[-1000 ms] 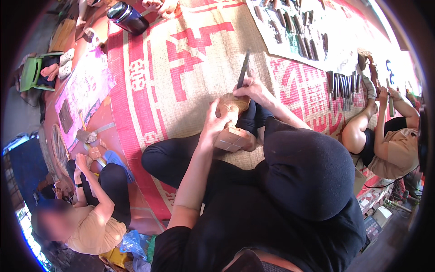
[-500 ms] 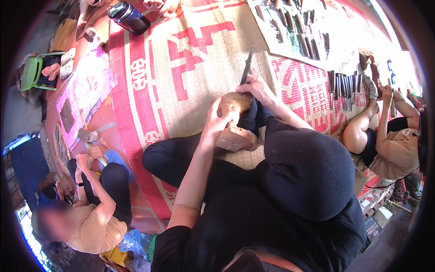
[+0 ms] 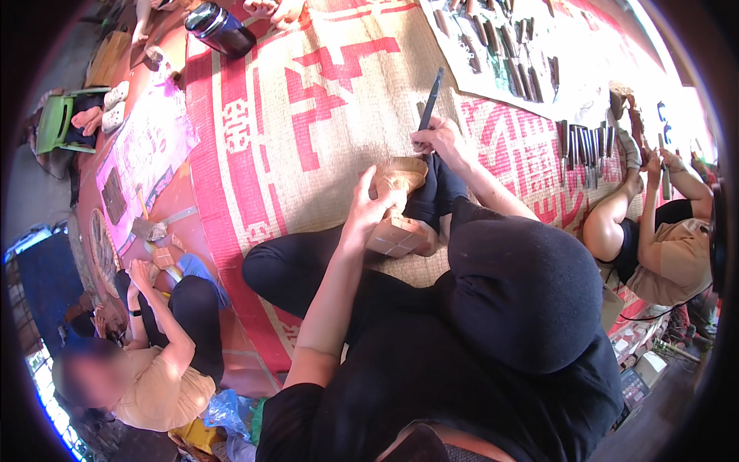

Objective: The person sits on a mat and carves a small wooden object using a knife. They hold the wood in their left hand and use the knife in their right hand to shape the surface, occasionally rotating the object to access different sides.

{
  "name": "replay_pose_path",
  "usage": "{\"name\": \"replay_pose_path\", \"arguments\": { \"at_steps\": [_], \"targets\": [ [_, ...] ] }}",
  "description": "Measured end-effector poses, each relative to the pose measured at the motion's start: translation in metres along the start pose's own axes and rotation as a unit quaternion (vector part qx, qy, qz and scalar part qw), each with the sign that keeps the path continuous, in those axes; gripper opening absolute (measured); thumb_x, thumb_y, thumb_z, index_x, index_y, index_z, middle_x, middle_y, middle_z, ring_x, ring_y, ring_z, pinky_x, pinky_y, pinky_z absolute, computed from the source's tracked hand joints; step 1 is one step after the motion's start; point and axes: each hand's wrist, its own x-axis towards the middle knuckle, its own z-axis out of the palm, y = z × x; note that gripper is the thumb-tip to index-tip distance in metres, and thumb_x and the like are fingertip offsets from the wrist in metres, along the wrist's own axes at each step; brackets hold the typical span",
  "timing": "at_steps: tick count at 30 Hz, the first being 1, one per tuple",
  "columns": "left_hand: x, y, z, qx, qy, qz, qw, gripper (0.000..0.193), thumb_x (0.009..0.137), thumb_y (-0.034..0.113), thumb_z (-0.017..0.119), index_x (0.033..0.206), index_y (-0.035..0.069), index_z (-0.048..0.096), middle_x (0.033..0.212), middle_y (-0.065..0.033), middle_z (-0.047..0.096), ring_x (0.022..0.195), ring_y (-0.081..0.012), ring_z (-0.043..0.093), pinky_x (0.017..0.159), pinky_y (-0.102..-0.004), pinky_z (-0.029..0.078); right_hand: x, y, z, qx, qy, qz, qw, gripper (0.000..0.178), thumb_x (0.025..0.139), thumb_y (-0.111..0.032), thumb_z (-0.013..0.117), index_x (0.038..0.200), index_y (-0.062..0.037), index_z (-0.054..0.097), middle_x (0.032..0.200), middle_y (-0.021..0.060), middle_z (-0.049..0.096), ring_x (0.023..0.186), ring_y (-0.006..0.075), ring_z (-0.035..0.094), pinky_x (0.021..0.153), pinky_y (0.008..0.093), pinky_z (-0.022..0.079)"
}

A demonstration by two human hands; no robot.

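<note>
My left hand is closed around the narrow middle of a light wooden carving. The piece has a flared, rounded far end. Its block-shaped base points toward me, with lines crossing its flat face. A long, slim, dark hand tool is gripped in my right hand, its free end pointing up and away from me. That hand is just beyond and right of the carving, with a gap between them. The tool's exact kind cannot be made out, and its lower end is hidden by my fingers.
A patterned red and straw mat lies under me. Several handled tools rest on a white sheet at far right, and more stand in a row. One person sits left, another right. A dark flask stands far left.
My right hand has lifted the dark tool up and away from the carving's far end, and the tool is tilted more to the right. My left hand and the carving have barely moved.
</note>
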Motion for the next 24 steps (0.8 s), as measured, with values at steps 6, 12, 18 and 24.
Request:
{"name": "replay_pose_path", "arguments": {
  "at_steps": [6,12,18,24],
  "targets": [
    [0.003,-0.008,-0.007,0.002,0.001,-0.047,0.999,0.087,0.078,0.020,0.072,0.142,0.001,0.017,0.118,-0.0153,0.049,0.095,-0.0188,0.055,0.073,-0.0287,0.049,-0.005,0.008,0.011,-0.136,-0.092,-0.030,0.986,0.016,0.075,-0.014,0.067,0.084,-0.0011,0.066,0.073,0.0033,0.064,0.069,0.0122,0.059,0.067,0.0248,0.046],
    [0.006,-0.005,-0.008,-0.022,0.006,-0.028,0.999,0.090,0.076,0.001,0.068,0.139,-0.009,0.004,0.082,-0.0110,0.058,0.064,-0.0140,0.057,0.058,-0.0265,0.049,-0.003,0.003,0.018,-0.060,-0.036,-0.017,0.997,0.009,0.077,-0.009,0.064,0.083,-0.0029,0.063,0.069,0.0031,0.062,0.061,0.0099,0.058,0.057,0.0227,0.046],
    [0.003,-0.010,-0.011,-0.025,0.009,-0.001,1.000,0.087,0.078,0.004,0.068,0.139,-0.009,0.008,0.082,-0.0104,0.058,0.065,-0.0132,0.057,0.059,-0.0265,0.050,0.001,0.005,0.011,-0.050,-0.047,-0.020,0.997,0.012,0.076,-0.011,0.066,0.083,-0.0015,0.064,0.069,0.0030,0.062,0.063,0.0105,0.058,0.058,0.0229,0.046],
    [0.006,-0.011,-0.009,0.055,0.001,-0.037,0.998,0.086,0.078,0.021,0.072,0.142,0.003,0.019,0.119,-0.0151,0.048,0.099,-0.0198,0.054,0.074,-0.0294,0.049,0.002,0.018,0.012,-0.182,-0.032,-0.079,0.980,0.017,0.074,-0.015,0.069,0.081,-0.0001,0.066,0.071,0.0043,0.063,0.063,0.0130,0.057,0.063,0.0254,0.045]
  ]
}}
